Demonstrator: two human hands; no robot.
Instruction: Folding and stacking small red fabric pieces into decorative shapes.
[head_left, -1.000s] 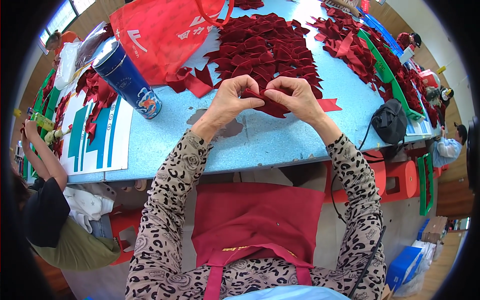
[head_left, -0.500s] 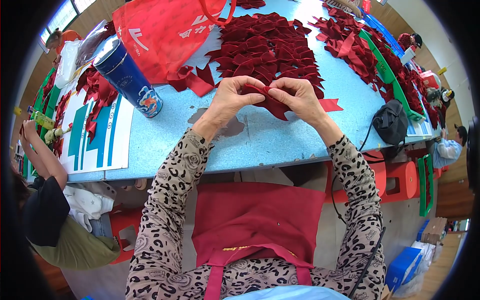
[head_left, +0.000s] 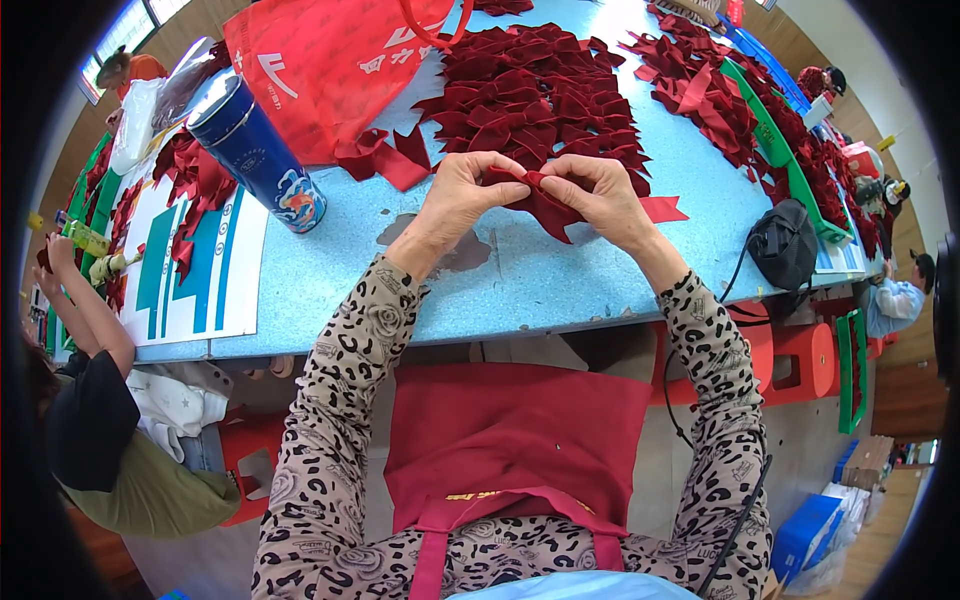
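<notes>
Evidently midway, both hands pinched one dark red velvet fabric piece (head_left: 545, 205) just above the blue table (head_left: 560, 280): left hand (head_left: 470, 195) and right hand (head_left: 600, 195) gathered its middle, while a large heap of finished dark red velvet bows (head_left: 540, 95) lay beyond.

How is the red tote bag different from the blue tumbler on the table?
The red bag is soft fabric, lying flat and slack; the tumbler is a rigid cylinder standing on its base, leaning in the fisheye view. The bag is red with pale markings; the tumbler is dark blue with a coloured pattern near its base. The bag covers far more of the table. Both sit left of the hands, untouched.
</notes>
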